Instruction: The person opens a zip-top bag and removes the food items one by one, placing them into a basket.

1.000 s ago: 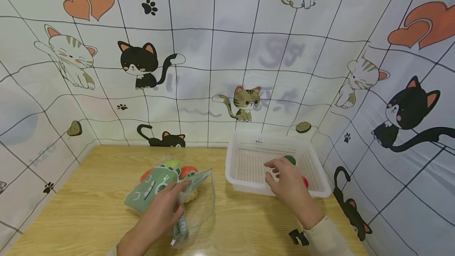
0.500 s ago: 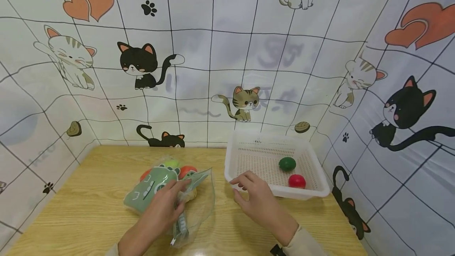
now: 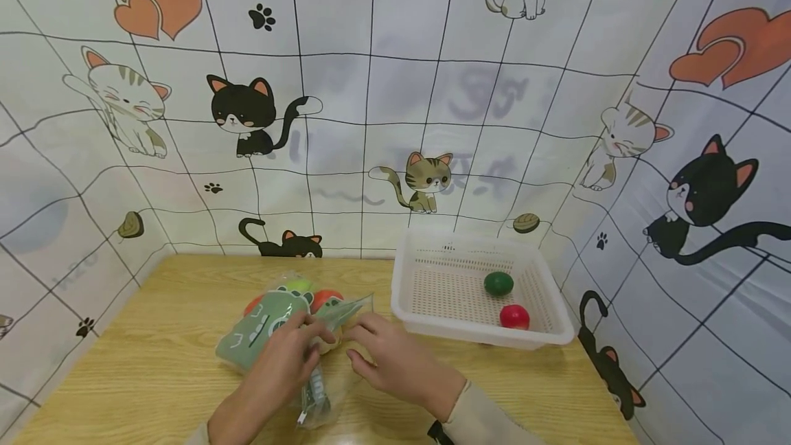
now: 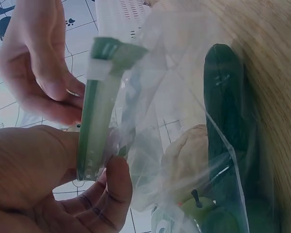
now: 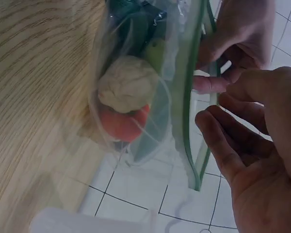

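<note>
A clear zip bag (image 3: 262,332) with a green crocodile print lies on the wooden table, its green-edged mouth parted. My left hand (image 3: 281,366) pinches the bag's mouth between thumb and fingers. Right beside that mouth is my right hand (image 3: 402,366), fingers loosely bent around nothing, fingertips at the green zip strip (image 5: 186,107). Through the plastic show a dark green cucumber (image 4: 225,102), a pale cauliflower-like piece (image 5: 128,82), a red tomato-like piece (image 5: 123,124) and a small green apple (image 4: 196,208). Other contents are hidden behind the print.
To the right stands a white perforated basket (image 3: 426,323), holding a dark green oval piece (image 3: 498,284) and a red round piece (image 3: 514,317). A cat-print cloth (image 3: 346,122) hangs behind and on both sides of the table (image 3: 136,369).
My right hand has moved left from over the basket to the bag's mouth, uncovering the green and red pieces. My left hand has kept its place on the bag.
</note>
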{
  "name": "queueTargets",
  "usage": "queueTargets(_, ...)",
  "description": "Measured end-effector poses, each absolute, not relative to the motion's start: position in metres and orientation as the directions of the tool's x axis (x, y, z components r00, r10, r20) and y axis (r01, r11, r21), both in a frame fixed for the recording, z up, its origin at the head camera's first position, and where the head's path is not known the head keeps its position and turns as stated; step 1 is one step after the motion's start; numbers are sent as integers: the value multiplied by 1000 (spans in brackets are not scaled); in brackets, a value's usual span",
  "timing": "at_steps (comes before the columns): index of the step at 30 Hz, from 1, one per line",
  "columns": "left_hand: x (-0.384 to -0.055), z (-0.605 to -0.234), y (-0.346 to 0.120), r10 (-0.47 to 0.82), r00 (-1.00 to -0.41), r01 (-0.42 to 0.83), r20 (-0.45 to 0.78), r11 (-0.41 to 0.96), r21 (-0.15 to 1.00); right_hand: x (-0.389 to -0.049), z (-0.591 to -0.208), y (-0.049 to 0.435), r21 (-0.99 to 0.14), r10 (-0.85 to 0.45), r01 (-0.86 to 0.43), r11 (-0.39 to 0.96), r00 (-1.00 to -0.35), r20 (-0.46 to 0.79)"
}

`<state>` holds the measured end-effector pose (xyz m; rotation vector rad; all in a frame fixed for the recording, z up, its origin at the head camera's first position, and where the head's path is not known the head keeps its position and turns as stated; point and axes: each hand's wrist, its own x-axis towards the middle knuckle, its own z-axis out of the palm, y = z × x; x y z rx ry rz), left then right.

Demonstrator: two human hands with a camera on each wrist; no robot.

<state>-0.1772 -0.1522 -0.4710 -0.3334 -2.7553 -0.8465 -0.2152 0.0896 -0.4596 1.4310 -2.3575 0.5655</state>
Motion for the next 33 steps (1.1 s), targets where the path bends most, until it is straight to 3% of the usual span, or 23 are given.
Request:
queueTargets(8,-178,-472,-153,116,-949,249,293,846,471,-226,-473,64,-162,-818,-862,481,-507,271)
queueTargets(16,-179,-473,-155,102,-932,270,347,835,480,-231,-483,55,-98,-771,-800,592,-598,220)
queueTargets(22,-179,-477,-159,96,-893,317,440,829,462,-232,-489,51,-113,-712,-731,673,-682,167)
queueTargets(33,-179,-476,-165,95,-876,337,472,822,459,-240,-500,40,-212,-707,-712,669,-698,112)
